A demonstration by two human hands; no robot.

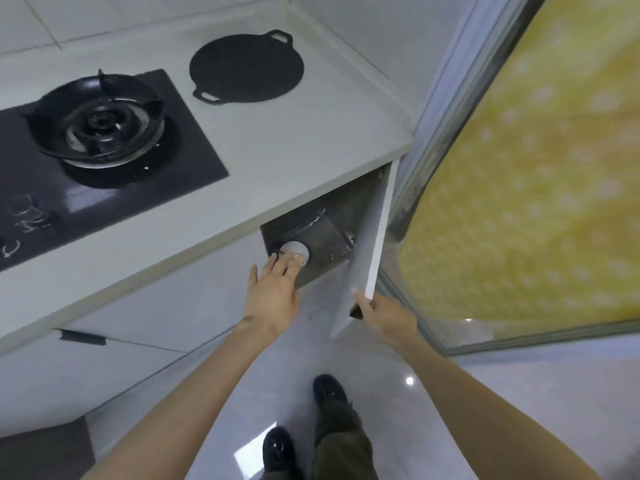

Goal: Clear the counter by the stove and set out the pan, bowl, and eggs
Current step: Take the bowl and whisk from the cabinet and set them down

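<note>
**Inspector:** Left side first.

**Assistant:** A black glass gas hob (194, 161) with one black burner ring is set into the pale grey worktop (294, 143). To its right, apart from it, a flat black round pan (246, 69) with two loop handles lies on the worktop near the back wall.

**Inspector:** Below the worktop?

**Assistant:** An open cabinet (336, 216) sits under the worktop's right end. At its front edge is a pale grey round object (298, 249), too blurred to tell its kind. The left hand (273, 292) reaches in, grip spread, with straight fingertips touching that object.

**Inspector:** And the right?

**Assistant:** The white cabinet door (369, 251) stands swung out. The right hand (384, 315) holds its lower corner, grip curled round the edge beside a dark handle. Further right, a yellow dotted panel (536, 185) shows behind glass.
</note>
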